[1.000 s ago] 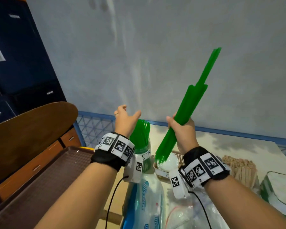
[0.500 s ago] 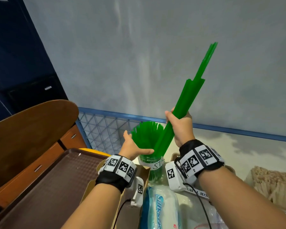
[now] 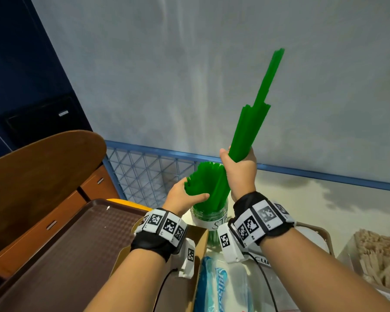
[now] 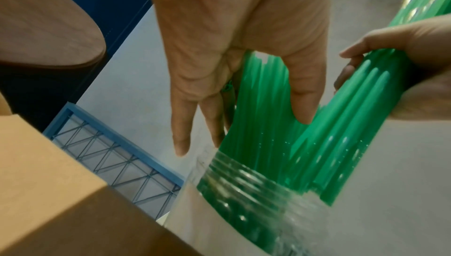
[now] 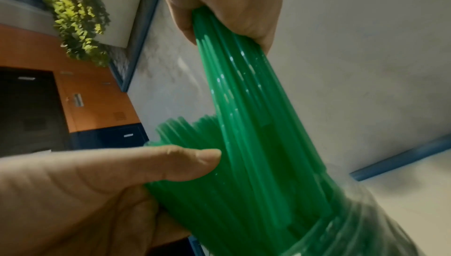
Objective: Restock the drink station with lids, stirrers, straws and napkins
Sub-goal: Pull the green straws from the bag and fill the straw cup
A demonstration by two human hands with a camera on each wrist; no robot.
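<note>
My right hand [image 3: 238,164] grips a long bundle of green straws [image 3: 254,118] around its middle, tilted to the upper right. The bundle's lower ends go down into a clear labelled jar [image 3: 208,218]. More green straws [image 3: 200,179] stand fanned out in that jar. My left hand [image 3: 185,194] holds these between thumb and fingers and keeps them to the left side. The left wrist view shows the left hand [image 4: 258,125] over the jar [image 4: 244,187]. In the right wrist view the bundle [image 5: 244,106] runs from the right hand [image 5: 231,28] into the jar [image 5: 354,231].
A brown tray [image 3: 54,244] lies at the left, beside an open cardboard box [image 3: 196,239]. A blue and white napkin pack [image 3: 223,284] lies in front of the jar. Wooden stirrers [image 3: 378,251] stand at the right. A blue mesh rail [image 3: 149,172] and the wall close off the back.
My left hand dropped from open in the air onto the straws in the jar. The right hand brought its bundle down and left, with the lower ends now in the jar.
</note>
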